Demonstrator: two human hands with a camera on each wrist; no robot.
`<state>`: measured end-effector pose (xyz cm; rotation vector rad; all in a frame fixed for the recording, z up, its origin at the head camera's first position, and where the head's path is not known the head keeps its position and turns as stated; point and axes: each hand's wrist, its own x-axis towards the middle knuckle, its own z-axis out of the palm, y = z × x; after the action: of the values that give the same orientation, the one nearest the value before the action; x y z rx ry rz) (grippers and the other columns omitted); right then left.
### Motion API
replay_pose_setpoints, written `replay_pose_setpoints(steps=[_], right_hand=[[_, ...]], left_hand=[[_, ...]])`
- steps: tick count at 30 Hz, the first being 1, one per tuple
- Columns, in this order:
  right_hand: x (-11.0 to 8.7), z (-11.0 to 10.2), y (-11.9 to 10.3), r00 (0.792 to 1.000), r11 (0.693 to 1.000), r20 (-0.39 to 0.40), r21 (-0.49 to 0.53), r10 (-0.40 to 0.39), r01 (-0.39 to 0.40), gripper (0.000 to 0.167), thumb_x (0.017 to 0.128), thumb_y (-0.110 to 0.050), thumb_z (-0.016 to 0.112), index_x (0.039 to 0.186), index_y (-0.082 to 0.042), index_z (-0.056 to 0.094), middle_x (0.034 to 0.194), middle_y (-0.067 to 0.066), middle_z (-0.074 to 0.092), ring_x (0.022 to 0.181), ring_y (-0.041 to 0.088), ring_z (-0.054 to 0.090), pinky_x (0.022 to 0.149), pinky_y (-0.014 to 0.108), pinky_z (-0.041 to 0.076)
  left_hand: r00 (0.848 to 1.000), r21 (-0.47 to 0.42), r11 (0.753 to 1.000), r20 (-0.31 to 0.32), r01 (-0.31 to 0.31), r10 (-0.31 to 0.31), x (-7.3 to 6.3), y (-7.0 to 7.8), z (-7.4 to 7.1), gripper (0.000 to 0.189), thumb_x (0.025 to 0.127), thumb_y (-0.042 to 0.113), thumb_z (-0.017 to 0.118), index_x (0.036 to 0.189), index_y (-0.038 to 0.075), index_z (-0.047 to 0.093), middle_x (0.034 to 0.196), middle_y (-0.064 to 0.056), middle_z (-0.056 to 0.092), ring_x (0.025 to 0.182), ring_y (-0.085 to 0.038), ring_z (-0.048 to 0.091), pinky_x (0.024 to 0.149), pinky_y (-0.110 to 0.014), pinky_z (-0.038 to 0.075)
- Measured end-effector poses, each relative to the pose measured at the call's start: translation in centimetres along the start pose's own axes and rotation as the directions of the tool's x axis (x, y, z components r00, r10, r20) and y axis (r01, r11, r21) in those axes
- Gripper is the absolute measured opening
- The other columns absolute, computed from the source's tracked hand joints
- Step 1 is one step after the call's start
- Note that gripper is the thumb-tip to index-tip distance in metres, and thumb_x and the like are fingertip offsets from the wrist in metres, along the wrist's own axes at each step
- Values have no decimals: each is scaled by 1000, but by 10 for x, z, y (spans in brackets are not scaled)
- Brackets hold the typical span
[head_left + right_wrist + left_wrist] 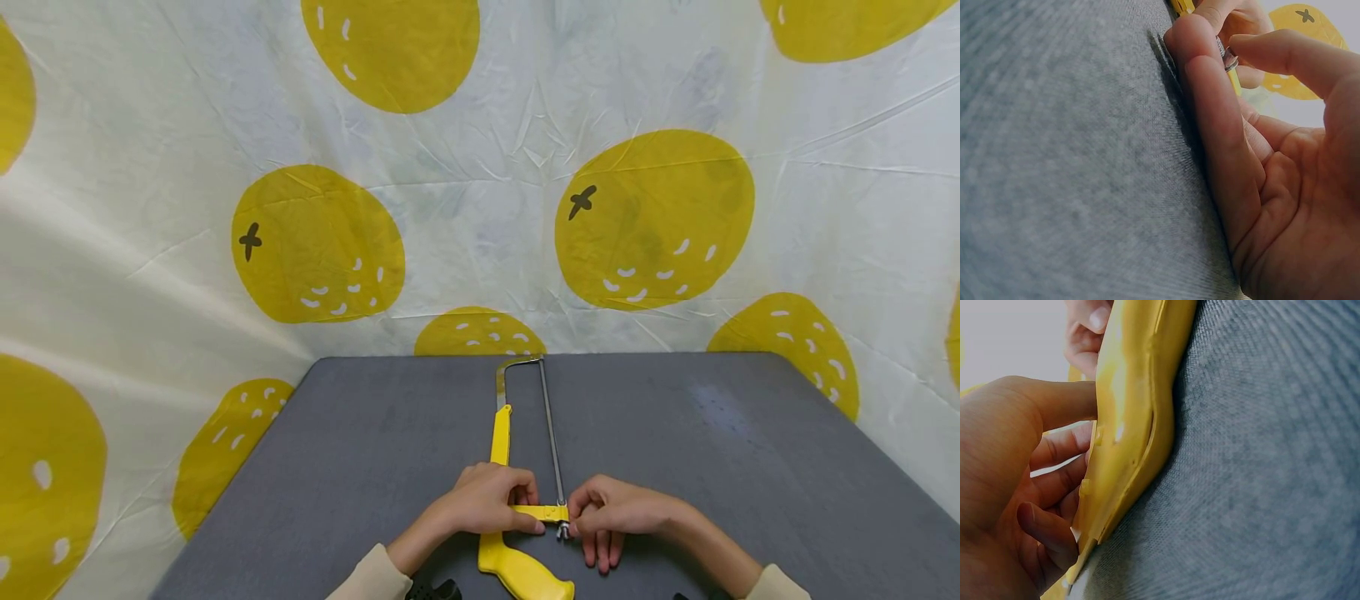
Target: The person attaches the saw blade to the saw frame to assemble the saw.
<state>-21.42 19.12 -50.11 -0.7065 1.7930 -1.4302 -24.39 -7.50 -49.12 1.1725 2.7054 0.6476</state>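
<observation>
A hacksaw (501, 437) with a yellow frame and handle lies on the grey table, its metal bow pointing away from me. Its thin blade (551, 433) runs along the right side to a short yellow crossbar. My left hand (491, 498) grips the frame at this crossbar, thumb on the near side and fingers on the far side. At the crossbar's right end is a small metal wing nut (562, 531). The thumb and curled finger of my right hand (626, 507) pinch at this nut, while its other fingers rest low by the tabletop. The yellow handle (1132, 406) fills the left wrist view's middle.
The grey table (712, 467) extends on both sides of the saw. Behind it and along its sides hangs a pale sheet (480, 233) printed with large yellow fruit. Dark objects (435, 590) show at the lower edge, by the left sleeve.
</observation>
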Motion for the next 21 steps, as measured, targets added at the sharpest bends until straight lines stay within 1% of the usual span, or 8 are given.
replay_pose_setpoints(steps=[6,12,21], right_hand=[[0,-1,2,1000,1000,2,3,2,-2,33,98,-12,60,108,19,59,77,6,75,58,5,71,52,22,56],[1,-1,1,1000,1000,1,1,-2,2,32,97,-11,60,107,19,59,77,7,75,58,6,71,51,22,55],[0,-2,1,1000,1000,2,-2,-10,10,31,98,-11,60,107,19,59,77,9,75,58,7,72,51,22,55]], left_hand=[[1000,7,1000,0,-2,2,1,-1,1,22,85,50,81,89,33,67,72,23,59,60,5,49,58,-20,37],[1000,19,1000,-5,2,-1,2,-1,2,23,85,51,81,89,34,67,71,24,58,59,6,49,58,-20,37],[1000,12,1000,-6,7,-7,2,0,1,23,84,51,82,88,34,67,71,25,58,59,6,50,59,-20,37]])
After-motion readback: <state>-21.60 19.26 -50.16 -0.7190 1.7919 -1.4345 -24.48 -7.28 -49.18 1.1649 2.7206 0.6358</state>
